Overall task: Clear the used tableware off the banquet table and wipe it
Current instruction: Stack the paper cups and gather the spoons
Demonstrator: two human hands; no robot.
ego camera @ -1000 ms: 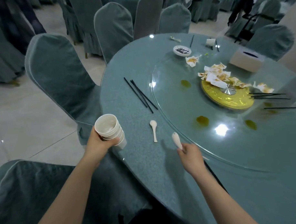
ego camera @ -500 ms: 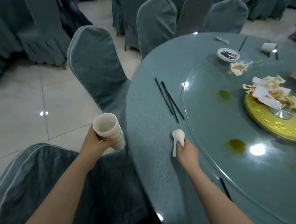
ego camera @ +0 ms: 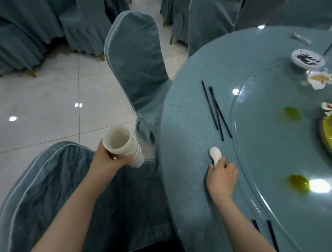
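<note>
My left hand (ego camera: pixel 108 158) grips a stack of white paper cups (ego camera: pixel 126 146), tilted, held off the table's left edge above a chair. My right hand (ego camera: pixel 221 177) rests on the teal round table (ego camera: pixel 183 145) and holds white ceramic spoons (ego camera: pixel 215 155) by their handles; the bowls stick out past my fingers. Three black chopsticks (ego camera: pixel 216 110) lie just beyond them on the table. A small white sauce dish (ego camera: pixel 307 59) with dark residue sits far right, near soiled napkins (ego camera: pixel 320 80).
The glass turntable (ego camera: pixel 273 148) carries oily yellow-green spills (ego camera: pixel 298 183) and a gold centre disc (ego camera: pixel 330 135). More black chopsticks (ego camera: pixel 272 235) lie by my right forearm. Covered chairs (ego camera: pixel 137 68) stand close to the table's left edge; tiled floor lies beyond.
My right hand carried one spoon left to the second spoon and now holds both together. My view swung left. The left hand kept the cup stack steady.
</note>
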